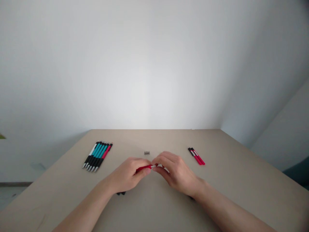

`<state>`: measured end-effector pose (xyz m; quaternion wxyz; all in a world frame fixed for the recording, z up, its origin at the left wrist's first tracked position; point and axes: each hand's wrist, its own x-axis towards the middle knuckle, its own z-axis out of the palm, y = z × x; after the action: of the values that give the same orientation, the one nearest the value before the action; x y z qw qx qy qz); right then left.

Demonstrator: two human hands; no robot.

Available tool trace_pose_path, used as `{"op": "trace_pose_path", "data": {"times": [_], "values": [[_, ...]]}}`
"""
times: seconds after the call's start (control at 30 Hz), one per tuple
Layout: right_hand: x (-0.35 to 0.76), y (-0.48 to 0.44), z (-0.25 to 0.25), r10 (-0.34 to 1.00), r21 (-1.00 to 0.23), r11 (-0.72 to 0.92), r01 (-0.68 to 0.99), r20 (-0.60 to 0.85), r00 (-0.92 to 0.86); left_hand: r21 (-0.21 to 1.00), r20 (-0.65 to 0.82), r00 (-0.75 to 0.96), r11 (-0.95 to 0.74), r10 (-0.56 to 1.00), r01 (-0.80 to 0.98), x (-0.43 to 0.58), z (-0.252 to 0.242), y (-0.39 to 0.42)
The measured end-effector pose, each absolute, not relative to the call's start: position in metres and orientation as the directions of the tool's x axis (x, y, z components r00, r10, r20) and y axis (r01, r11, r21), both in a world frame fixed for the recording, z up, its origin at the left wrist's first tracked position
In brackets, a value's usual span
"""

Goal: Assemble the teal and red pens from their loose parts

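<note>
My left hand [131, 174] is closed around a red pen barrel [144, 168], which lies nearly level above the table. At the barrel's right end, my right hand [172, 169] pinches a thin white pen part [154, 166]. The two pieces meet between my fingertips; whether one sits inside the other is hard to tell. Just beyond the hands stand several small grey metal pen tips [147, 153]. Black pieces [121, 193] show partly from under my left wrist, and another dark piece [191, 198] peeks out below my right wrist.
On the left of the beige table [154, 212] lies a row of pens [98, 156] in white, teal and red with black grips. Two red and black pen barrels [196, 156] lie on the right. A pale wall [149, 64] rises behind the table's far edge.
</note>
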<state>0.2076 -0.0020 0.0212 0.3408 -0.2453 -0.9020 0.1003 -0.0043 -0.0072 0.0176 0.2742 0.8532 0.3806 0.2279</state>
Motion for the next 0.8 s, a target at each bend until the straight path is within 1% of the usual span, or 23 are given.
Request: {"op": "trace_pose_path", "data": {"times": [0.13, 0.33, 0.5, 0.8], "values": [[0.2064, -0.0003, 0.0202, 0.499, -0.333, 0.866, 0.372, 0.555, -0.665, 0.632, 0.165, 0.612, -0.56, 0.773, 0.536, -0.0041, 0.0197, -0.008], [0.2063, 0.0006, 0.0201, 0.477, -0.295, 0.879, 0.375, 0.537, -0.696, 0.664, 0.164, 0.617, -0.548, 0.77, 0.508, -0.0039, 0.022, -0.0086], [0.2054, -0.0002, 0.0213, 0.476, -0.284, 0.88, 0.382, 0.542, -0.693, 0.645, 0.156, 0.629, -0.561, 0.762, 0.519, -0.0044, 0.0195, -0.0086], [0.206, 0.0013, 0.0182, 0.531, -0.378, 0.846, 0.376, 0.533, -0.659, 0.651, 0.163, 0.651, -0.577, 0.741, 0.494, -0.0051, 0.0166, -0.0072]]}}
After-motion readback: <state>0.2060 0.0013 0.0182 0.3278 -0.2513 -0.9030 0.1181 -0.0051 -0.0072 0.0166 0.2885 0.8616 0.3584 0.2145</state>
